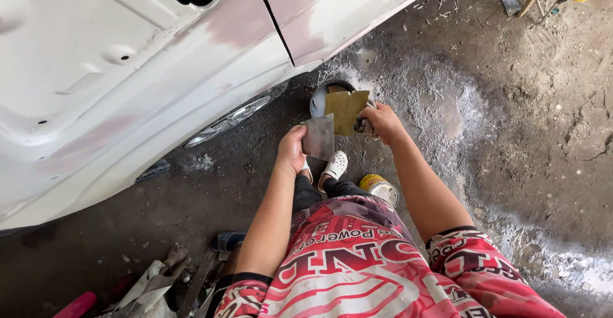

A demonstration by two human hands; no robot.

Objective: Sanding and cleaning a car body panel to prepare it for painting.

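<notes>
Dusty concrete floor (511,101) beside white car panel (128,69); left hand (292,152) fingers clamping grey metal spreader (318,136), right hand (382,121) fingers gripping brown cardboard piece (347,110) over open tin (319,98). Keeping the spreader edge flat against the cardboard seems best.

A: Panel finish?
B: Car body (128,69) is painted metal, white, mostly matt, with dull pinkish sanded patches. Looks smooth, not glossy.
A: What's in the hands?
B: Left hand (291,152) holds a thin metal scraper blade (318,136), grey, dull, smeared. Right hand (382,121) holds a tan sheet (347,110), paper or card, matt.
A: Tins?
B: Open can (319,98) looks metal. Small tin (379,188) has a yellow glossy wall.
A: Floor?
B: Ground (511,133) is rough, gritty, dusted with pale powder.
</notes>
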